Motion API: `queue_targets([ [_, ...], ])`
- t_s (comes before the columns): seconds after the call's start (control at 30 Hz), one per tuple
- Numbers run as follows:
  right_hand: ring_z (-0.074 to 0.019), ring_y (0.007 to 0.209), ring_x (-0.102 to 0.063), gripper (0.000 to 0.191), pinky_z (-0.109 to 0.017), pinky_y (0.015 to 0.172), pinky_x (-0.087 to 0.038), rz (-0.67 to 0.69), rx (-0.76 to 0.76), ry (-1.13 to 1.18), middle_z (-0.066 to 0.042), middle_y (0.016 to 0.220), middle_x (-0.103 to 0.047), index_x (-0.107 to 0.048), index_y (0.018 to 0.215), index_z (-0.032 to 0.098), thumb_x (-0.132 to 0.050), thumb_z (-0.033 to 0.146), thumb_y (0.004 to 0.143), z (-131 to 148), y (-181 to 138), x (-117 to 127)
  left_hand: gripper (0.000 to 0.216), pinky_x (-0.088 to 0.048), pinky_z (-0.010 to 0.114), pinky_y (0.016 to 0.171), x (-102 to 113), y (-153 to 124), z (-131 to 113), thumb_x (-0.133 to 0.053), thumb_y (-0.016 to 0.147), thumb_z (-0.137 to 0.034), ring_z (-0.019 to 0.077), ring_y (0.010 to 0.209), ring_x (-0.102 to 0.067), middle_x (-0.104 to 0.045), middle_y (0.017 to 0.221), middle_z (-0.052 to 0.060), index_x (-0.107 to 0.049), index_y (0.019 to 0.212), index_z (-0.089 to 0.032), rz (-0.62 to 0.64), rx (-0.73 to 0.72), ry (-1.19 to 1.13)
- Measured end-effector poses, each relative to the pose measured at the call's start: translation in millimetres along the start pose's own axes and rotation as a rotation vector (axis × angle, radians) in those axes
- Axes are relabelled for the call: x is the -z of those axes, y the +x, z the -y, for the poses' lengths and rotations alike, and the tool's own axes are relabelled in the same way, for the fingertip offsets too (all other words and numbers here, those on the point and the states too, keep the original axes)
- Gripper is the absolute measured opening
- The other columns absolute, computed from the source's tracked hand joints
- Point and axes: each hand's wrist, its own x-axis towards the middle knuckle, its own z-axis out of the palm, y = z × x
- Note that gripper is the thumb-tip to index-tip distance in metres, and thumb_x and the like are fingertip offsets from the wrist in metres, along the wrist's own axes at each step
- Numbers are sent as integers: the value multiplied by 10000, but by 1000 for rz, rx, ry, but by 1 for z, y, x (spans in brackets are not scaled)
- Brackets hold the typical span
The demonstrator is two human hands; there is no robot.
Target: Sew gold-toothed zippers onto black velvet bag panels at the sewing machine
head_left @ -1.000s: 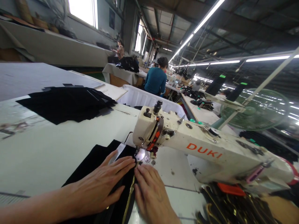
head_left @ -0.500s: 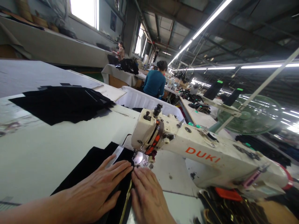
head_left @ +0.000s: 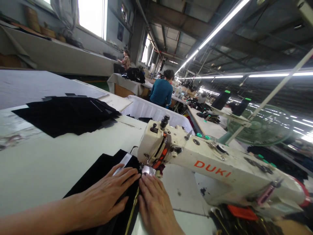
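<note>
Black fabric lies on the pale table, its far edge beside the head of a DUKI sewing machine. My left hand rests flat on this fabric, fingers stretched toward the needle area, thumb apart. Under its fingertips shows a pale strip. Close on the right, my right hand lies flat with fingers extended along the fabric's edge, fingertips just before the lit needle area. Between the hands runs a gold line like zipper teeth. The needle tip itself is hidden.
A pile of black cut pieces lies at the left. Behind the machine stands a white plastic bin. Pink-handled snips sit on the machine, and gold-edged dark pieces lie below. A fan and seated people are farther off.
The camera view has shifted slightly, so the background sits lower. Both hands stay flat by the needle area, with the fingertips covering a little more of the lit spot.
</note>
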Motion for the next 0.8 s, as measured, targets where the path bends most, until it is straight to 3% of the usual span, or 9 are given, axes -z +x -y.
queue_targets([
  [0.27,-259,1337,-566,418,-476,1124,-491,133,-6,47,-62,1461,-585,-566,1426,166,-477,244,1025,-6,1,7,530,-329,380,1188,-2,2,-8,-563,887,-201,243,1262,-605,-653,1375,88,-528,1414,-148,-57,39,34],
  [0.5,-273,1347,-556,454,-478,1130,-484,106,-26,59,-76,1475,-571,-539,1455,168,-503,232,1007,-8,0,1,507,-320,354,1188,0,5,-6,-528,883,-180,223,1244,-620,-668,1358,79,-552,1388,-151,-69,31,19],
  [0.8,-255,1376,-523,475,-493,1172,-429,183,-34,144,-59,1502,-545,-537,1452,196,-504,170,979,-14,0,6,618,-243,416,1240,-19,-7,-4,-533,913,-158,218,1376,-521,-566,1498,64,-419,1519,-195,71,101,-79],
])
